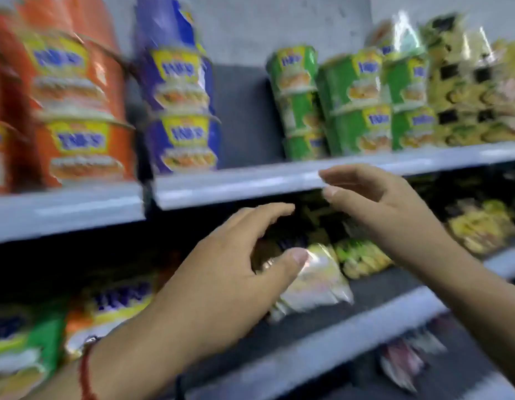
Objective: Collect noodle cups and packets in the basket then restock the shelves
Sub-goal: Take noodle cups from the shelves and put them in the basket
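Observation:
The picture is blurred by motion. My left hand (pixel 233 261) and my right hand (pixel 374 203) are both raised in front of the shelves, fingers apart, holding nothing. On the upper shelf (pixel 250 186) stand stacked orange noodle cups (pixel 80 111), blue noodle cups (pixel 181 111) and green noodle cups (pixel 351 105). A gap lies between the blue and green stacks. Beneath my hands, on the lower shelf (pixel 351 330), lies a pale noodle packet (pixel 316 281) with yellow-green packets (pixel 363 255) beside it. No basket is in view.
Yellow bagged noodles (pixel 469 96) fill the upper shelf's right end. More packets (pixel 57 327) sit at the lower left and more yellow packets (pixel 481 223) at the right. A bottom shelf holds a pinkish packet (pixel 403 362).

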Motion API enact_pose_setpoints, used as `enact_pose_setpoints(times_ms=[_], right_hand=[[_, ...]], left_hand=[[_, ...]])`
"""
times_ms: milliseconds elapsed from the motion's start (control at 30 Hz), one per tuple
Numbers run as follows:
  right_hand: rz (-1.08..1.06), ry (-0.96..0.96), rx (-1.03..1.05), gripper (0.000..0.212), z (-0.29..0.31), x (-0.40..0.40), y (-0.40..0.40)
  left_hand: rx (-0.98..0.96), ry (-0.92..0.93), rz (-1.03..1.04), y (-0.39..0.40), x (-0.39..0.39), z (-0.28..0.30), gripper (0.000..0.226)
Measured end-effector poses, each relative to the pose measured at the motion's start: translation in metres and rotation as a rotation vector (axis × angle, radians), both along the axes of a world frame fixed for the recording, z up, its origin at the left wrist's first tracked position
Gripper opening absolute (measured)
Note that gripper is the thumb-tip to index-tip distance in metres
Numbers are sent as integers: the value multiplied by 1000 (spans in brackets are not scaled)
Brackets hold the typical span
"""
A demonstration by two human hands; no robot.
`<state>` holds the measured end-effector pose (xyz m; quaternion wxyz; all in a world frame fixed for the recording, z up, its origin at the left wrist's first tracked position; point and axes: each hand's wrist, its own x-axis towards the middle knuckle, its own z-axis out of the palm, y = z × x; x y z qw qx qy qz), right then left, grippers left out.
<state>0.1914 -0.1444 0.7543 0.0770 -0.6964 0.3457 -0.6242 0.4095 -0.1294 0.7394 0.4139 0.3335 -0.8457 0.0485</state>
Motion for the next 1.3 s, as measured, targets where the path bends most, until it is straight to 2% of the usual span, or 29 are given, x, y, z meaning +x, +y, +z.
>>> enact_pose_setpoints(times_ms=[100,333,467,533,633,667,767,800,867,967,1100,1167,1233,1300], right_hand=[[-66,20,154,18,-76,-35,12],[-242,-22,723,27,-294,-142,28],[-298,-50,1086,32,-438,-212,51],[-310,-54,1275,24,-509,-245,70],[-327,-85,1526,5,-619,-286,105],[-332,-89,1614,9,-656,-296,114],[-364,-158,1817,11,-755,-314,140],[-370,-184,1875,15,-785,-317,147],[-383,-244,1956,19,-839,-319,153],[-350,-365,2023,19,-903,-316,147],[-273,-557,2050,22,-951,-306,126],[-255,-644,2070,33,-965,-304,119],[-238,-730,2070,45,-971,-302,118],[-227,-799,2069,57,-970,-302,121]], left_hand=[[216,-48,-47,-9,-40,-78,53],[915,-130,-85,-20,-148,-304,30],[1303,-194,-10,-5,-211,-459,41],[1490,-198,37,7,-243,-532,44],[1700,-227,116,28,-285,-634,31],[1738,-205,149,34,-297,-667,32],[1815,-213,222,48,-324,-770,46],[1821,-235,248,52,-331,-804,59],[1711,-376,292,54,-345,-862,92],[1463,-582,252,47,-364,-927,114],[1289,-729,160,31,-377,-991,130],[1207,-783,136,28,-378,-1010,132],[1120,-752,119,24,-376,-1018,132],[1124,-696,104,25,-373,-1010,132]])
